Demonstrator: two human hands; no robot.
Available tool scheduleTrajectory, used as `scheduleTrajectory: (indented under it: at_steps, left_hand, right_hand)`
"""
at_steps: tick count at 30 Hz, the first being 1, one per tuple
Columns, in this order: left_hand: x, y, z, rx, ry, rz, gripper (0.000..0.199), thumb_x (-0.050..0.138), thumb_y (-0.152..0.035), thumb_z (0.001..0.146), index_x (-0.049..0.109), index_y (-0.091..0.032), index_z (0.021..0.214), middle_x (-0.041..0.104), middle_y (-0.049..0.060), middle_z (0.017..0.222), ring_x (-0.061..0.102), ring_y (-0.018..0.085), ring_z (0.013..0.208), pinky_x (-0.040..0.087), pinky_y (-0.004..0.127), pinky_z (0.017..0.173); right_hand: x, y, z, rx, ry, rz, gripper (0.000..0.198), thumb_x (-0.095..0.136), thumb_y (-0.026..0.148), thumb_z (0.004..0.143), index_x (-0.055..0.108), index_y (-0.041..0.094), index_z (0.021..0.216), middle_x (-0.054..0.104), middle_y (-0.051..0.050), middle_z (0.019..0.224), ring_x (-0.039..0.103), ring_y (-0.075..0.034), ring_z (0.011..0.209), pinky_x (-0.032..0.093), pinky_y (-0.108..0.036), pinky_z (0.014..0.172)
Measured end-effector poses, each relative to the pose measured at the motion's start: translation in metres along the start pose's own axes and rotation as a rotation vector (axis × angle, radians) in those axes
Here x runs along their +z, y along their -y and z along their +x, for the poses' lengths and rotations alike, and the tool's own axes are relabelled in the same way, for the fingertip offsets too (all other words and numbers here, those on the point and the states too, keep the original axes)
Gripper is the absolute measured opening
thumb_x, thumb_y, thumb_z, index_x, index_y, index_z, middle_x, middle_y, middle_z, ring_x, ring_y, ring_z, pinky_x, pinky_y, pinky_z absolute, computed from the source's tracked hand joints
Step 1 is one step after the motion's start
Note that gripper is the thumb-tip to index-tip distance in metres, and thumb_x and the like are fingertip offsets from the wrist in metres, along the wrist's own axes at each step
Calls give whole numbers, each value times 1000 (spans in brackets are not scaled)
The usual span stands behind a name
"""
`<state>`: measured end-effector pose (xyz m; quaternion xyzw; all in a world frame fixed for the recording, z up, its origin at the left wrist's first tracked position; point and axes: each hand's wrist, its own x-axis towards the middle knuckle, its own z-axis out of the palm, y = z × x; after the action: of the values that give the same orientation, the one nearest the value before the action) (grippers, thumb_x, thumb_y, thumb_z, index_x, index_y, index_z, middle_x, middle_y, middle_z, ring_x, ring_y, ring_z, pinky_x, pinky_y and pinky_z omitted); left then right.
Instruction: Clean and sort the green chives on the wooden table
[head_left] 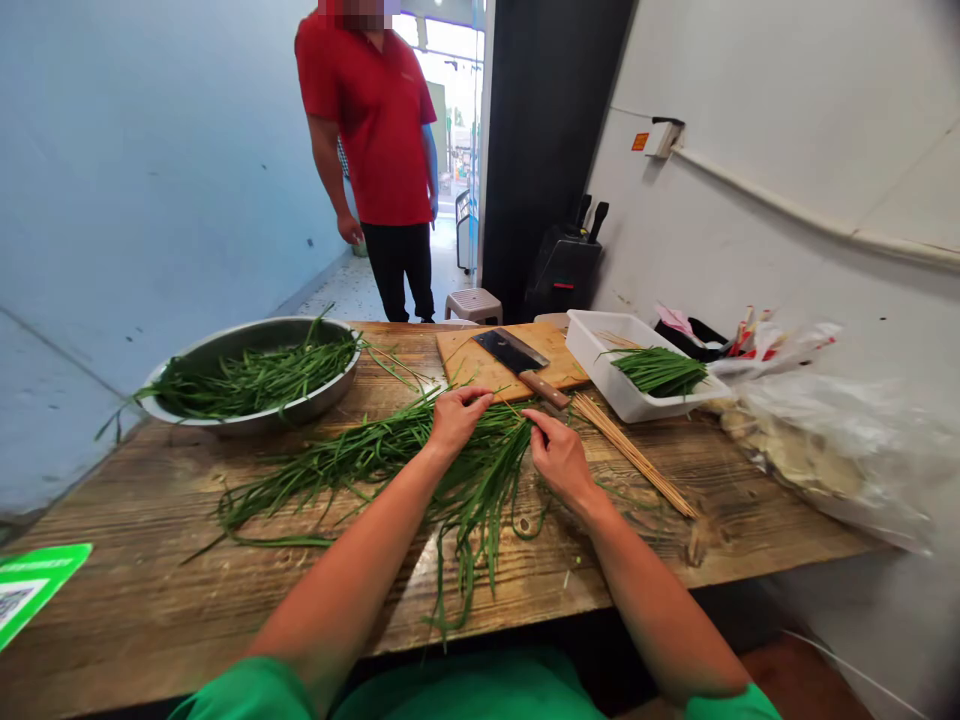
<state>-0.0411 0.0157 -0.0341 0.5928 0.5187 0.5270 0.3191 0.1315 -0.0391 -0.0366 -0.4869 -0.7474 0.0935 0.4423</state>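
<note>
My left hand (pixel 456 418) is closed in a pinch at one end of a thin bamboo skewer (pixel 509 405), just above the table. Close by on the right, my right hand (pixel 559 458) pinches the top of some garlic chives (pixel 491 490), whose long green leaves trail toward me; its fingertips partly hide the skewer's other end. More loose chives (pixel 330 470) spread under and left of my hands. A bundle of bamboo skewers (pixel 637 457) lies right of my right hand. Beyond my hands, a cleaver (pixel 517 353) rests on a wooden cutting board (pixel 465 350), its handle toward me.
At the left stands a metal basin (pixel 247 418) heaped with chives. A white plastic tray (pixel 600 370) at the right holds neatly cut chives (pixel 660 371). Plastic bags (pixel 832 440) cover the table's right end. Across the table stands a person in a red shirt (pixel 379 120).
</note>
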Motion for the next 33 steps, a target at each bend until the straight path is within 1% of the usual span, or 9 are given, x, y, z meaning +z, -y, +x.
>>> scheduleTrajectory:
  at_steps: [9,15,17,20,22,23,24,28,33]
  left_hand:
    - [0,0,-1,37,-22,22,28,62,-36,65,70,-14,79,68,3,71,58,14,62,44,25,62]
    - [3,0,-4,69,22,12,25,61,-35,67,70,-15,80,69,5,79,61,16,73,46,28,73]
    - [6,-2,-9,101,81,19,23,60,-33,68,70,-16,80,69,5,81,61,16,76,46,28,76]
    - [8,-9,-14,177,287,64,20,60,-31,69,70,-17,79,69,5,80,61,16,76,45,27,76]
    - [5,-11,-13,203,440,111,20,59,-31,70,71,-18,80,69,4,80,61,16,76,45,26,75]
    - [2,-12,-12,208,461,148,21,58,-32,71,71,-19,81,69,4,81,60,16,77,44,26,75]
    - [-2,-11,-10,210,430,204,21,57,-32,72,71,-19,82,69,5,83,60,16,78,43,27,76]
    - [-16,-4,-2,244,148,553,20,53,-28,77,70,-22,83,68,6,86,58,19,83,36,33,80]
    - [-13,7,-6,305,234,861,12,59,-27,72,70,-23,75,65,8,84,53,25,90,28,39,80]
  right_hand:
    - [1,1,0,24,5,24,35,40,11,78,61,18,106,66,-7,102,62,-17,92,48,-29,82]
    - [4,-2,-1,57,0,28,35,40,13,78,61,18,107,66,-7,103,62,-18,92,49,-30,83]
    - [4,-2,-1,71,0,23,38,40,13,79,59,18,111,64,-7,107,62,-18,94,48,-30,84]
    - [4,-3,-2,60,22,14,44,39,11,80,52,19,120,61,-7,114,59,-17,100,47,-29,86]
    - [4,-5,-1,58,45,-5,42,38,11,80,55,20,117,63,-6,109,60,-17,96,48,-29,84]
    - [4,-7,-1,66,49,-20,40,38,11,80,58,20,113,65,-6,105,62,-17,92,48,-29,82]
    - [3,-9,0,75,47,-36,38,39,11,79,61,20,109,66,-6,100,62,-17,89,49,-29,80]
    - [-4,-14,3,97,-21,-91,36,40,11,79,62,20,105,67,-7,96,63,-18,84,49,-29,78]
    - [-17,-15,7,60,-109,-104,35,40,13,79,63,18,105,67,-7,95,62,-18,83,48,-31,77]
